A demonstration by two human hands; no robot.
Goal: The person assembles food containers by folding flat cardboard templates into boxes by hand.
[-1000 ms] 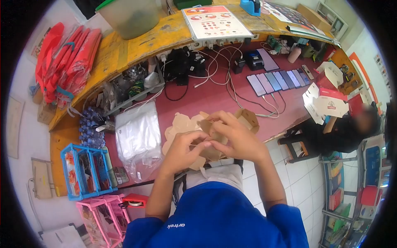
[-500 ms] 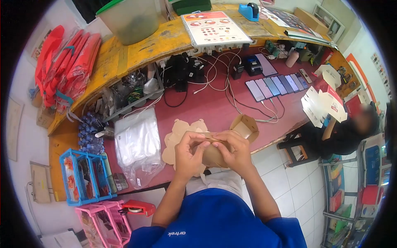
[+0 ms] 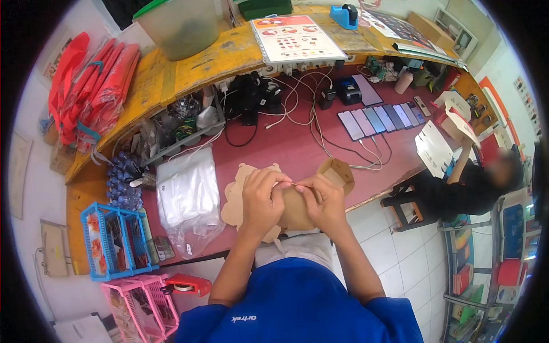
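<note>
Close in front of my body is a brown cardboard box [image 3: 297,214], partly folded, at the table's front edge. My left hand [image 3: 263,201] pinches its upper edge between thumb and fingers. On the other side of that edge, my right hand [image 3: 322,201] pinches it too, with the fingertips of both hands almost meeting. My fingers hide part of the fold. Flat scalloped cardboard blanks [image 3: 231,210] lie to the left, partly under my left hand. Just behind my right hand sits another folded brown box [image 3: 336,176], open at the top.
Left of the blanks lies a stack of clear plastic bags [image 3: 189,186]. Blue baskets [image 3: 117,240] and a red tape dispenser [image 3: 191,284] stand at the left. Several phones [image 3: 374,120] and cables lie farther back. At right, a seated person [image 3: 463,191] handles a white box [image 3: 433,150].
My hands have risen slightly along the box edge, and their fingertips are now pinched closer together. The person at right has shifted the white box in their hand.
</note>
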